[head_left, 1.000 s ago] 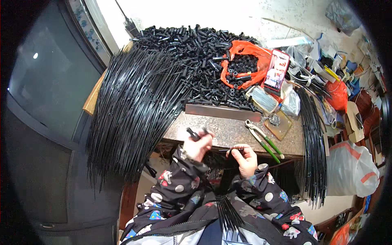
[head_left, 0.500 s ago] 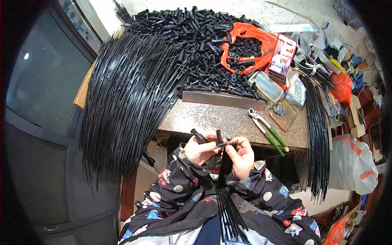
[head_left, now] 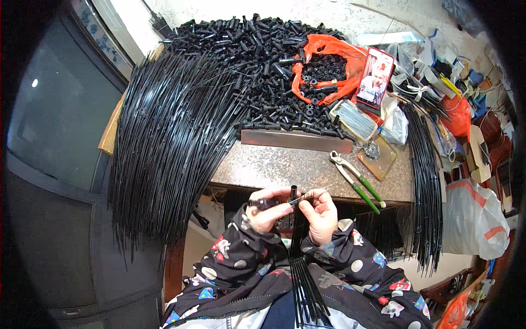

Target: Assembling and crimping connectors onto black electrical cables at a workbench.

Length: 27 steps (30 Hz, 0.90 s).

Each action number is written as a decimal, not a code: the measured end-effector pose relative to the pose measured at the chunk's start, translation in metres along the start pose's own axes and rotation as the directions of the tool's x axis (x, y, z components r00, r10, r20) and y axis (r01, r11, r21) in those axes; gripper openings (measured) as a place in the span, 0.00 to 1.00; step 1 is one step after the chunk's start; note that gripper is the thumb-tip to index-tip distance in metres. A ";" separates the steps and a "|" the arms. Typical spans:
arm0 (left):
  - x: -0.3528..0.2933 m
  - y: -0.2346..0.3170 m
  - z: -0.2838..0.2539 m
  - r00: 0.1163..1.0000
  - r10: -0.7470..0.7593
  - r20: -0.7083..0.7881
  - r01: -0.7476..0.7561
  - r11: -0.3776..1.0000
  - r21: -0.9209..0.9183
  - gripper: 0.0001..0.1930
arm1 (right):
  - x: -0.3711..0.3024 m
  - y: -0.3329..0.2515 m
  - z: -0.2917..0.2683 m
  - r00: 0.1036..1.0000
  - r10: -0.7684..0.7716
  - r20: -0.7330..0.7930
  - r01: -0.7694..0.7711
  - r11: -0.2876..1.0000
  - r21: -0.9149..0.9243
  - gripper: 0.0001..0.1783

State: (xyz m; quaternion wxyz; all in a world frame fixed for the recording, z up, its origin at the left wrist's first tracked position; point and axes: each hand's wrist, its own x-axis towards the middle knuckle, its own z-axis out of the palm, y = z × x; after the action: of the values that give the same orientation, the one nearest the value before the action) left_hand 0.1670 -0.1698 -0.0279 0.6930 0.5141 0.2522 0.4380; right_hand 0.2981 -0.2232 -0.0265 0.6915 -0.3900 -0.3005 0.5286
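Observation:
My left hand (head_left: 268, 213) is closed on a black plastic tube fitting (head_left: 264, 203), which lies nearly level across its fingers. A second, short black tube (head_left: 294, 191) stands upright between the two hands, at the top of the black rods (head_left: 307, 285) that hang down over my lap. Close on the right, my right hand (head_left: 322, 218) pinches a thin wire-like piece (head_left: 313, 194), dark-banded along its length. Its inner end meets the left fingertips near the upright tube. Fingers hide how the pieces join.
Loose black tube fittings (head_left: 219, 38) are heaped behind a low dark strip (head_left: 296, 141). Long black rods (head_left: 170, 148) overhang the table on the left, more (head_left: 424, 192) on the right. Green-handled pincers (head_left: 355, 181), a phone (head_left: 376, 79) and an orange bag (head_left: 356, 60) lie at right.
The fitting in my left hand has turned from slanting upward to nearly level. Both hands stay close together, and the wire-like piece remains pinched in my right fingers.

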 end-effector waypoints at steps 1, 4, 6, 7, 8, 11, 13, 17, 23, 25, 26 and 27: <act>-0.002 0.003 0.002 0.999 0.051 0.000 -0.051 0.997 0.058 0.16 | 0.000 0.001 -0.001 1.000 0.012 0.002 -0.012 1.000 0.003 0.10; -0.006 0.010 0.011 0.996 0.088 -0.012 -0.082 0.967 0.242 0.16 | -0.001 0.003 -0.004 1.000 0.001 -0.011 -0.001 1.000 -0.021 0.11; -0.005 0.009 0.016 0.982 0.118 -0.144 -0.067 0.947 0.315 0.16 | 0.000 0.004 -0.004 0.999 0.027 -0.017 -0.028 0.999 -0.033 0.12; -0.005 0.013 0.015 0.992 0.053 -0.111 -0.021 0.962 0.272 0.14 | 0.003 0.006 -0.007 1.000 0.024 -0.015 -0.024 0.999 -0.031 0.12; -0.005 0.009 0.012 0.992 0.057 -0.111 -0.025 0.961 0.274 0.14 | 0.007 0.008 -0.013 0.984 0.171 0.060 -0.175 0.982 0.067 0.11; -0.006 -0.002 0.006 0.997 -0.002 -0.075 -0.003 0.998 -0.068 0.14 | 0.006 0.016 -0.016 0.960 0.244 0.139 -0.261 0.957 0.124 0.10; -0.005 0.006 0.010 0.995 0.028 -0.097 -0.009 0.981 0.193 0.14 | 0.001 0.017 -0.011 0.991 0.119 0.068 -0.126 0.986 0.108 0.07; 0.004 0.022 0.011 0.949 0.310 0.056 -0.275 0.726 0.631 0.12 | 0.002 0.019 -0.017 0.987 0.115 0.109 -0.130 0.981 0.143 0.12; 0.001 0.016 -0.009 0.991 -0.037 0.130 0.019 0.990 0.142 0.09 | 0.000 0.014 -0.022 0.844 0.319 0.432 -0.426 0.887 0.178 0.21; 0.005 0.029 -0.005 0.982 -0.159 0.106 0.143 0.979 0.149 0.09 | -0.002 0.008 -0.020 0.849 0.331 0.412 -0.425 0.890 0.162 0.20; 0.006 0.039 -0.004 0.961 -0.269 0.068 0.256 0.954 0.153 0.09 | -0.001 -0.003 -0.012 0.827 0.407 0.387 -0.495 0.854 0.160 0.21; 0.005 0.033 -0.015 0.982 -0.175 0.065 0.150 0.950 0.275 0.10 | 0.001 -0.009 -0.006 0.798 0.481 0.364 -0.562 0.811 0.160 0.23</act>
State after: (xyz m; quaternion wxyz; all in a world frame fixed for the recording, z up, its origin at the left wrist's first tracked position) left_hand 0.1461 -0.1549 -0.0013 0.6609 0.5998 0.3198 0.3179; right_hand 0.3082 -0.2249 -0.0217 0.5070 -0.2769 -0.2119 0.7883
